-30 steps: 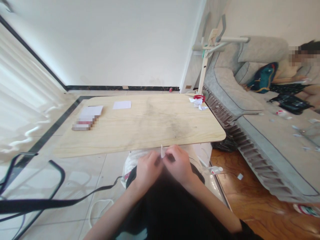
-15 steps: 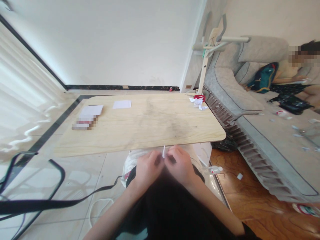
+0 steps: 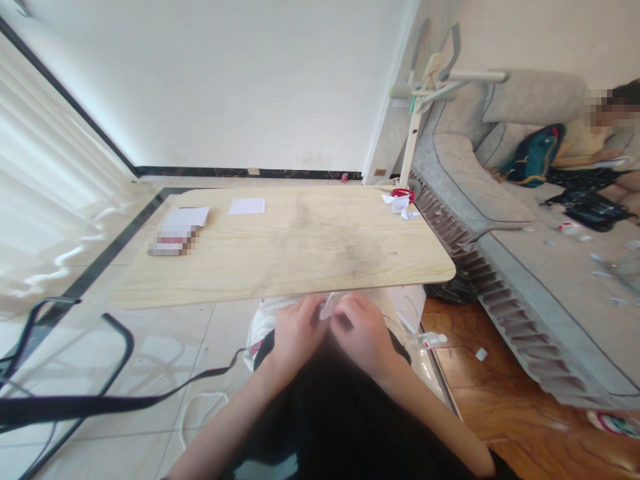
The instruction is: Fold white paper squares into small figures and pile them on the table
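Between my two hands, just below the table's near edge, is a small piece of folded white paper (image 3: 327, 308). My left hand (image 3: 300, 331) is closed with its fingertips on the paper's left side. From the right, my right hand (image 3: 361, 331) pinches it too, fingers curled. The fingertips hide part of the paper. On the wooden table (image 3: 280, 260), folded white paper shapes (image 3: 400, 205) lie at the far right beside red-handled scissors (image 3: 403, 194). A flat white sheet (image 3: 247, 206) rests at the back left, and a stack of white paper (image 3: 186, 219) sits further left.
A grey sofa (image 3: 500, 193) stands to the right, where a person sits beside a teal backpack (image 3: 533, 157). Exercise equipment with a pale post (image 3: 411, 143) rises behind the table. A black metal frame (image 3: 120, 347) and a strap (image 3: 150, 402) are at the left.
The folded paper has tipped from standing upright to leaning, with more of its face visible. Both hands stay close together around it. The view has shifted slightly.
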`<action>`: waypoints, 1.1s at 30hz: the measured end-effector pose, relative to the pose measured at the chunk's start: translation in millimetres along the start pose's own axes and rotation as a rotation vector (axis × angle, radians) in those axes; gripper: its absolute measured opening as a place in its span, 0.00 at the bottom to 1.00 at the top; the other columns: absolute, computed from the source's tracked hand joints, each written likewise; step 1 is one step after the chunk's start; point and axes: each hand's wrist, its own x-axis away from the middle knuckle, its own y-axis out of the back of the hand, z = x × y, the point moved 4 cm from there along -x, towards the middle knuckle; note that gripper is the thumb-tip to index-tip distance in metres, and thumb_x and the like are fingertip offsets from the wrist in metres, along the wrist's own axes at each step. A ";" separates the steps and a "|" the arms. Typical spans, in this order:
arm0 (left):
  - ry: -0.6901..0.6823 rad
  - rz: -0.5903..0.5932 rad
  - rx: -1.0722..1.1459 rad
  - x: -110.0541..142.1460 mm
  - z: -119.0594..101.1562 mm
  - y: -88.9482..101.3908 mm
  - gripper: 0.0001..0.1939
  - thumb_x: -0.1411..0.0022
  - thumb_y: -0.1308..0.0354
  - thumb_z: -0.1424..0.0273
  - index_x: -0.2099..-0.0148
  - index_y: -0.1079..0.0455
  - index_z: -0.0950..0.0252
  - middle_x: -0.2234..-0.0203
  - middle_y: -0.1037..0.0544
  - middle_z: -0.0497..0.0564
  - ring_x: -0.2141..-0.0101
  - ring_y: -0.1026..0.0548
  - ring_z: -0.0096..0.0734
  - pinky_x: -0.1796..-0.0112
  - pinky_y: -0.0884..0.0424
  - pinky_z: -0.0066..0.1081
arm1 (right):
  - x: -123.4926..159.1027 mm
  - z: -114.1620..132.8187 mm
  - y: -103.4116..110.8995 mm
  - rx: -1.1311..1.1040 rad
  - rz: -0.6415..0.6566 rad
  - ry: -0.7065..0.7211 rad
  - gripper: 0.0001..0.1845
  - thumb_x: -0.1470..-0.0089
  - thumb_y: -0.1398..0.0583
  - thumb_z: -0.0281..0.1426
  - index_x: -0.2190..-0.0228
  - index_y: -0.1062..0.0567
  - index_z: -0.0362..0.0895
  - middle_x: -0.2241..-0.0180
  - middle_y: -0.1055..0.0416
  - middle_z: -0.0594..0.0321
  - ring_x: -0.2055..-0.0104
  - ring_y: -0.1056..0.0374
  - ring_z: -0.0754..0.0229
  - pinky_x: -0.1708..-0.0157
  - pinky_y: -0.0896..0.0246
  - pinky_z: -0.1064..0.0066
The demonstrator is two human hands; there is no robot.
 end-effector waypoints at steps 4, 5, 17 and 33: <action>-0.042 -0.021 0.028 1.6 0.9 -2.6 0.08 0.39 0.43 0.72 0.57 0.26 0.64 0.72 0.17 0.51 0.73 0.20 0.35 0.72 0.28 0.28 | -0.6 2.6 2.1 0.016 0.015 -0.006 0.11 0.50 0.43 0.19 0.76 0.34 0.46 0.74 0.32 0.62 0.69 0.34 0.58 0.68 0.37 0.68; -0.055 -0.024 0.039 2.1 0.7 -2.9 0.11 0.39 0.44 0.73 0.54 0.27 0.64 0.70 0.17 0.51 0.73 0.19 0.35 0.71 0.27 0.29 | -0.3 2.8 2.0 0.021 0.019 -0.007 0.11 0.50 0.43 0.19 0.76 0.34 0.46 0.74 0.32 0.62 0.69 0.33 0.58 0.68 0.37 0.68; 0.158 0.115 0.311 4.4 3.3 -7.7 0.16 0.38 0.47 0.70 0.50 0.27 0.64 0.68 0.17 0.54 0.70 0.19 0.36 0.66 0.24 0.32 | -2.1 6.4 9.7 -0.084 0.048 -0.003 0.09 0.48 0.42 0.20 0.69 0.28 0.47 0.69 0.27 0.61 0.65 0.31 0.56 0.64 0.33 0.65; 0.777 0.355 1.194 4.2 -6.0 -17.3 0.11 0.45 0.42 0.62 0.73 0.32 0.64 0.85 0.34 0.43 0.86 0.37 0.22 0.84 0.38 0.24 | 3.1 -26.9 -2.9 -0.645 0.084 -0.297 0.09 0.44 0.37 0.28 0.61 0.20 0.50 0.61 0.26 0.60 0.57 0.28 0.56 0.56 0.31 0.63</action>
